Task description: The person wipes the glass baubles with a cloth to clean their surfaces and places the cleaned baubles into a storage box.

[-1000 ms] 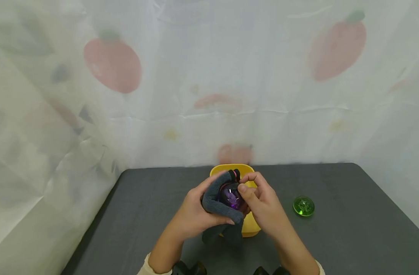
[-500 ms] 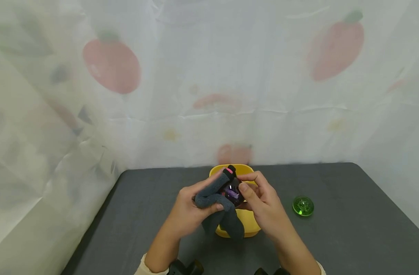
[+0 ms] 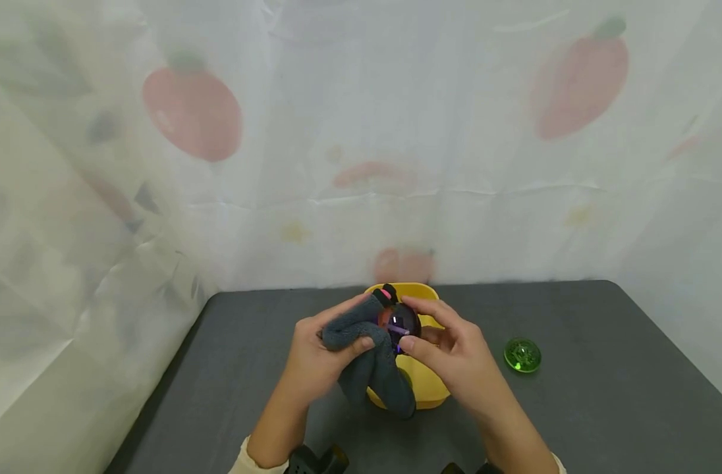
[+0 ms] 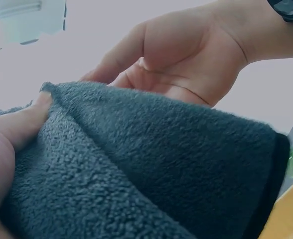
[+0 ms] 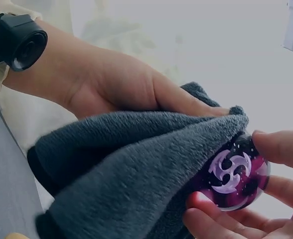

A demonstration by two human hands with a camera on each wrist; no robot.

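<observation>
The fingers (image 5: 276,147) of the right hand (image 3: 456,359) are curled around a purple glass ball (image 5: 232,173) and grasp it at its edges, with the thumb on the top and the other fingertips under it. In the right wrist view the ball shows a white swirl pattern on a dark purple ground. The fingers (image 3: 349,345) of the left hand (image 3: 313,359) are clenched on a dark grey fleece cloth (image 3: 369,359), and the thumb pinches a fold of it. The cloth lies over the left side of the ball and touches it, so the ball sits between the two hands, just beside the left fingers. A loose end of the cloth hangs down below the hands. The cloth has a black edge with a small pink mark near the top. Directly under both hands stands a yellow bowl (image 3: 429,388) on the dark grey surface (image 3: 604,408). To the right of the right hand, well apart from its fingers, a green glass ball (image 3: 523,355) rests on the surface. Behind the surface hangs a pale curtain (image 3: 361,131) with a print of red fruits.
</observation>
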